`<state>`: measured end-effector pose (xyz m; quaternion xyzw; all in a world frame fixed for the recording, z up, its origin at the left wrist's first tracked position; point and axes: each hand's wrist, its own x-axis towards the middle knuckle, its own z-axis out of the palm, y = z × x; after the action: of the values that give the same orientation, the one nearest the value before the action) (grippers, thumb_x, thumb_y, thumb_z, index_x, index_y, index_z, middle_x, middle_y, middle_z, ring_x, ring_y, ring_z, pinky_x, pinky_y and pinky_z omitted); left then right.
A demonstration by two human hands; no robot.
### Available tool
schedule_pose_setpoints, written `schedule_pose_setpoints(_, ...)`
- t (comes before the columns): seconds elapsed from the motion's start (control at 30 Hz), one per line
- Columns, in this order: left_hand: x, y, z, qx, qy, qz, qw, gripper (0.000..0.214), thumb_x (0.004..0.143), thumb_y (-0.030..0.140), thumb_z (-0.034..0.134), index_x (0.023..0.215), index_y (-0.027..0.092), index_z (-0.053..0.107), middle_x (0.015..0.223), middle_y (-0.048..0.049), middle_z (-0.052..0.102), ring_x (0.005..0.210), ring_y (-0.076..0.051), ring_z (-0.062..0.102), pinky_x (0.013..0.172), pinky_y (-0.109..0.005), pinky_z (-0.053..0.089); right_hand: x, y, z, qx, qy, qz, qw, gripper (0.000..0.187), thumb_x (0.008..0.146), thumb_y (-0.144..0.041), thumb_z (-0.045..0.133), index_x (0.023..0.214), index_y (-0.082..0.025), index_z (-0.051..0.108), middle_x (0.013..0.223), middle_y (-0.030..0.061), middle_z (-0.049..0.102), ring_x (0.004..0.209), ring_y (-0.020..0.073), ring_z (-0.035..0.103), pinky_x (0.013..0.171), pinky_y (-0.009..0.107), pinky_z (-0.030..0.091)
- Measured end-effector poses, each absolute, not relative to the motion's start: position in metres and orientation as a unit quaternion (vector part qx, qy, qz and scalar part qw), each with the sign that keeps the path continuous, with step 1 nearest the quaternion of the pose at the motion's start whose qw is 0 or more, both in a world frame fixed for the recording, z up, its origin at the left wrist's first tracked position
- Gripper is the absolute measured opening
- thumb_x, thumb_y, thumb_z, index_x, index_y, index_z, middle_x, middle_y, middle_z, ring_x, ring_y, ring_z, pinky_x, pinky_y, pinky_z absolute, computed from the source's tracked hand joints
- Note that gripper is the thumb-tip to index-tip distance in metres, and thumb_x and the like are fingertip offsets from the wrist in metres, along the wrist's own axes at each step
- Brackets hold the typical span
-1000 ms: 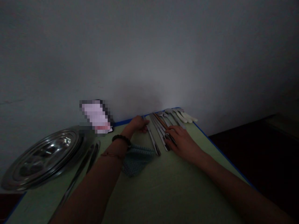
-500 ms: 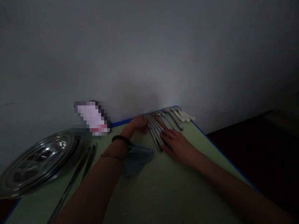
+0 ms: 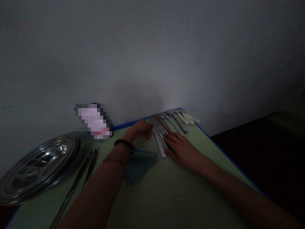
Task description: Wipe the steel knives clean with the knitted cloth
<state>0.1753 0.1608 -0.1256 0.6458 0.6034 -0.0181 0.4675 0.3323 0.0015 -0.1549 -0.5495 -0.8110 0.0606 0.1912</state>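
My left hand [image 3: 143, 128] is closed at the far end of a row of metal cutlery, its curled fingers at a table knife [image 3: 160, 143] lying slantwise on the table. Its grip is partly hidden. My right hand [image 3: 182, 147] lies over the near ends of the metal utensils and a brown chopstick [image 3: 163, 123], fingers stretched out. To the right are metal spoons [image 3: 169, 118] and utensils with white handles [image 3: 185, 118]. Beneath my left wrist is a crumpled blue-green cloth [image 3: 141, 163].
A shiny metal lid or dish [image 3: 44, 162] stands at the left, beside long metal tongs [image 3: 78, 173]. A phone-like object [image 3: 94, 121], blurred out, leans on the wall [image 3: 152, 57]. The green table [image 3: 166, 197] has a blue edge; dark floor lies beyond on the right.
The knife by my left hand has shifted slightly and its near end now shows flat and lighter. My left fingers have loosened a little; my right hand has barely moved.
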Motion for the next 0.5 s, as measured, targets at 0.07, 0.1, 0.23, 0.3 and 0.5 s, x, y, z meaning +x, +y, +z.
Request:
schedule_pose_setpoints(0.07,0.174,0.158,-0.125,0.659,0.597,-0.016,0.456,0.032,0.089,0.031,0.055,0.117,0.015,0.053,0.117,-0.0094,0.056,0.097,-0.022,0.059,0.081,-0.042,0.051,0.333,0.001,-0.155,-0.548,-0.812,0.063,0.193,0.045,0.09,-0.032,0.044,0.129,-0.011,0.05,0.134,0.0122,0.051,0.125,0.0275,0.039,0.102,0.046,0.036)
schedule_pose_setpoints(0.1,0.173,0.156,-0.126,0.669,0.593,-0.013,0.447,0.032,0.089,0.031,0.055,0.117,0.015,0.053,0.116,-0.0094,0.057,0.097,-0.022,0.059,0.081,-0.042,0.051,0.333,0.001,-0.154,-0.547,-0.812,0.064,0.193,0.045,0.09,-0.033,0.043,0.129,-0.011,0.05,0.135,0.0123,0.051,0.125,0.0275,0.038,0.102,0.046,0.036)
schedule_pose_setpoints(0.23,0.164,0.144,-0.129,0.733,0.571,0.044,0.367,0.032,0.09,0.031,0.054,0.117,0.015,0.053,0.116,-0.0091,0.057,0.097,-0.021,0.059,0.081,-0.042,0.051,0.334,0.001,-0.154,-0.537,-0.82,0.067,0.187,0.05,0.089,-0.036,0.044,0.131,-0.009,0.048,0.137,0.014,0.048,0.127,0.0289,0.037,0.104,0.047,0.035)
schedule_pose_setpoints(0.3,0.158,0.139,-0.132,0.768,0.555,0.088,0.306,0.032,0.089,0.031,0.054,0.118,0.016,0.053,0.118,-0.0091,0.056,0.099,-0.022,0.058,0.082,-0.043,0.05,0.335,0.0,-0.154,-0.532,-0.824,0.07,0.182,0.054,0.089,-0.038,0.045,0.132,-0.006,0.046,0.139,0.0153,0.046,0.13,0.0298,0.035,0.107,0.046,0.033)
schedule_pose_setpoints(0.5,0.137,0.135,-0.139,0.839,0.487,0.132,0.205,0.048,0.08,0.038,0.062,0.122,0.016,0.052,0.129,-0.0106,0.053,0.119,-0.024,0.048,0.102,-0.037,0.037,0.338,-0.001,-0.156,-0.522,-0.827,0.092,0.186,0.058,0.088,-0.038,0.047,0.136,-0.005,0.041,0.142,0.0173,0.041,0.136,0.0285,0.027,0.109,0.046,0.03)
